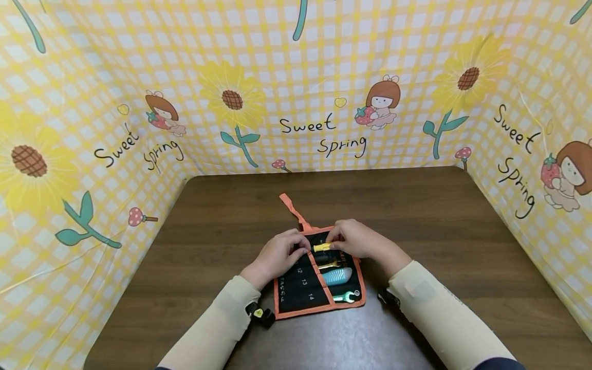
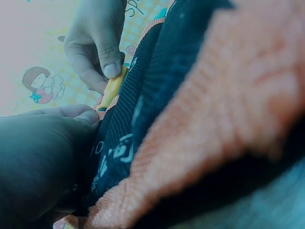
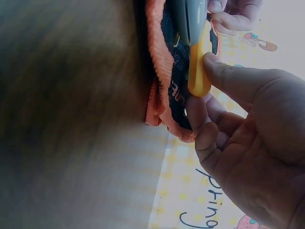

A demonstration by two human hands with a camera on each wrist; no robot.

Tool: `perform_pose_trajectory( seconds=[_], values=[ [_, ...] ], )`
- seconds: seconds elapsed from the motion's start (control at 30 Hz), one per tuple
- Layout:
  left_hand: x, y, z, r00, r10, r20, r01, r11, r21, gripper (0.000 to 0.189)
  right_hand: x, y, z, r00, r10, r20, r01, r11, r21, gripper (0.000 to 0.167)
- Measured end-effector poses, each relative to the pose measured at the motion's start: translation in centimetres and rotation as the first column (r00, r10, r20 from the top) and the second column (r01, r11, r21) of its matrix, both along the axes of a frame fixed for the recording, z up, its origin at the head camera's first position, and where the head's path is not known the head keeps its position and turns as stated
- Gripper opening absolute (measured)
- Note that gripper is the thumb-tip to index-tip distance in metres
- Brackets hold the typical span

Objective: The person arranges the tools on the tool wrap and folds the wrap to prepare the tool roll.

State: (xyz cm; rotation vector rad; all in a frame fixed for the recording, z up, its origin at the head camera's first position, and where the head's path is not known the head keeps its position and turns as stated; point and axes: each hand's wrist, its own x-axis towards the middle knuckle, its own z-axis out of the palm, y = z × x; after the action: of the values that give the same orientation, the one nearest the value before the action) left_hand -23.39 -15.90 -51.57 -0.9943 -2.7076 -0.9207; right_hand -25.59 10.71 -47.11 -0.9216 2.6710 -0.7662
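A black tool pouch (image 1: pixel 291 300) with orange edging lies unfolded on the table. My right hand (image 1: pixel 358 239) pinches a yellow handle (image 3: pixel 200 78) between thumb and fingers at the far end of the pocket row. The other end of this yellow-handled tool goes down into a pocket, so its kind is hidden. With thumb and fingertips, my left hand (image 1: pixel 279 253) pinches the orange pocket edge right beside the yellow handle. Nearer me in the pockets sit a black handle (image 1: pixel 325 256), a gold-coloured tool (image 1: pixel 329 265), a light blue handle (image 1: pixel 337 276) and a green open-ended wrench (image 1: pixel 346 297).
An orange strap (image 1: pixel 291 207) stretches from the pouch's far edge over the brown wooden table (image 1: pixel 222 216). Yellow checked cloth (image 1: pixel 300 67) with printed flowers and figures hangs round the back and both sides of the table.
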Motion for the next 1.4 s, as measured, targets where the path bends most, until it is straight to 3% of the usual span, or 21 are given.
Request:
perform_pose_trajectory(
  seconds=[0.73, 1.03, 1.4],
  values=[
    [0.06, 0.3, 0.0, 1.0, -0.025, 0.002, 0.025, 1.0, -0.009, 0.01, 0.08, -0.62, -0.24, 0.998, 0.054, -0.045, -0.053, 0.999, 0.011, 0.008],
    [0.05, 0.35, -0.12, 1.0, -0.027, -0.016, 0.027, 1.0, -0.001, 0.012, 0.13, -0.6, -0.23, 0.998, 0.048, -0.042, -0.047, 0.999, 0.014, 0.007],
    [0.08, 0.31, -0.12, 1.0, 0.0, 0.013, 0.0, 1.0, -0.019, 0.009, 0.51, -0.26, -0.13, 0.999, 0.021, -0.039, -0.02, 0.999, 0.033, 0.009]
  ],
)
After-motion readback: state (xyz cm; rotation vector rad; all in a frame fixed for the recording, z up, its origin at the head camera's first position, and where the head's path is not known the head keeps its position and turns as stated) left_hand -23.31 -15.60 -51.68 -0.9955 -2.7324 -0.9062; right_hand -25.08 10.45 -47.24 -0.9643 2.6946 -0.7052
